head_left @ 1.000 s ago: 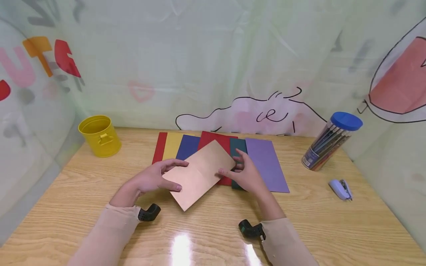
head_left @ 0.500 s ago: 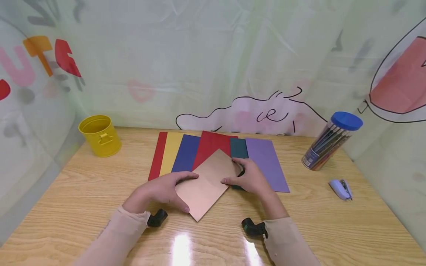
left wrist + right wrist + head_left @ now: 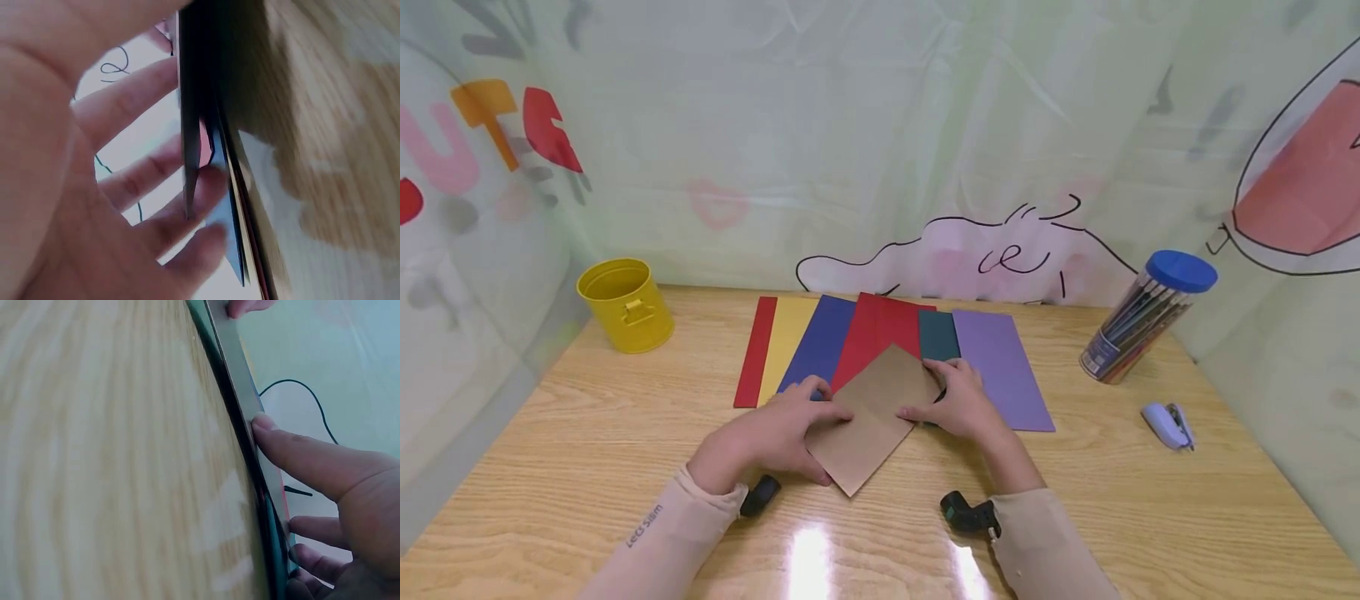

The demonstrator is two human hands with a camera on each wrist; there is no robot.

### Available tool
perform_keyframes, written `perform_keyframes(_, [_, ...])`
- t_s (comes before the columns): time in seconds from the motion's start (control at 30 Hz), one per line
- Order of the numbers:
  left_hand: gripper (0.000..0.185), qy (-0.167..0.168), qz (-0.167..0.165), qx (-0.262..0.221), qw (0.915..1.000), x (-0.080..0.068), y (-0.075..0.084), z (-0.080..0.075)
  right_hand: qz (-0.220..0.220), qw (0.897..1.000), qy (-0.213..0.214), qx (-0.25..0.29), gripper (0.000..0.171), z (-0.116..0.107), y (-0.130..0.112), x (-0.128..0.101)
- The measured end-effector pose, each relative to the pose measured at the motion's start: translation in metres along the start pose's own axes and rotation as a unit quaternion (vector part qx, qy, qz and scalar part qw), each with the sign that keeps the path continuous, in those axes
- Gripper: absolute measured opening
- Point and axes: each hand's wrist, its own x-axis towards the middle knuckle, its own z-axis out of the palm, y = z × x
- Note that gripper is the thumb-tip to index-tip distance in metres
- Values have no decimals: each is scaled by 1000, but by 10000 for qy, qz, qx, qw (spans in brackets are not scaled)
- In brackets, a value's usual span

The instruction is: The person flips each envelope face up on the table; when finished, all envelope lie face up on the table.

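A brown card (image 3: 872,408) lies at a slant, its upper part over the row of coloured cards. My left hand (image 3: 771,437) holds its left end, thumb at the near corner and index finger on top. In the left wrist view, other fingers of that hand reach the edge of the blue card (image 3: 232,244). My right hand (image 3: 962,400) grips the right end, the thumb on the near edge and the fingers at the far side. Behind are a narrow red card (image 3: 756,350), a yellow card (image 3: 786,333), a wider red card (image 3: 880,325), a dark green card (image 3: 937,329) and a purple card (image 3: 1003,367).
A yellow bucket (image 3: 636,312) stands at the back left. A clear tube of pencils (image 3: 1123,333) with a blue lid stands at the right, and a small lilac stapler (image 3: 1167,426) lies in front of it. A printed cloth (image 3: 850,150) hangs behind the wooden table (image 3: 880,550).
The brown card has come down and nearer, and looks darker. My left hand has moved right and nearer along with it. The blue card has shifted slightly back.
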Motion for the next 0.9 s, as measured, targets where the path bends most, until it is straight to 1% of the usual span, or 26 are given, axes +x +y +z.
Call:
perform_keyframes(0.1, [70,81,221,411,9989,1,-1,1,38,10000,-13,-62,93,0,1,0])
perform_keyframes(0.23, [69,-5,386,506,9980,3,-2,1,64,10000,-28,-23,92,1,2,0])
perform_keyframes(0.33, [67,-118,419,348,9984,3,-3,-1,69,9999,-48,71,92,1,4,0])
perform_keyframes(0.4, [62,-184,382,189,9989,2,-4,-3,77,9998,-66,141,93,0,5,1])
perform_keyframes(0.6, [36,-277,318,-379,9984,-3,-6,-15,68,9995,-109,276,93,-2,7,2])
perform_keyframes(0.67, [30,-306,357,-564,9973,-4,-7,-18,60,9994,-136,305,92,-2,8,1])
perform_keyframes(0.73, [24,-313,362,-691,9965,-6,-9,-21,53,9992,-154,354,90,-3,9,1])
perform_keyframes(0.9, [19,-166,337,-736,9966,-10,-15,-28,12,9983,-136,558,84,-3,12,1])
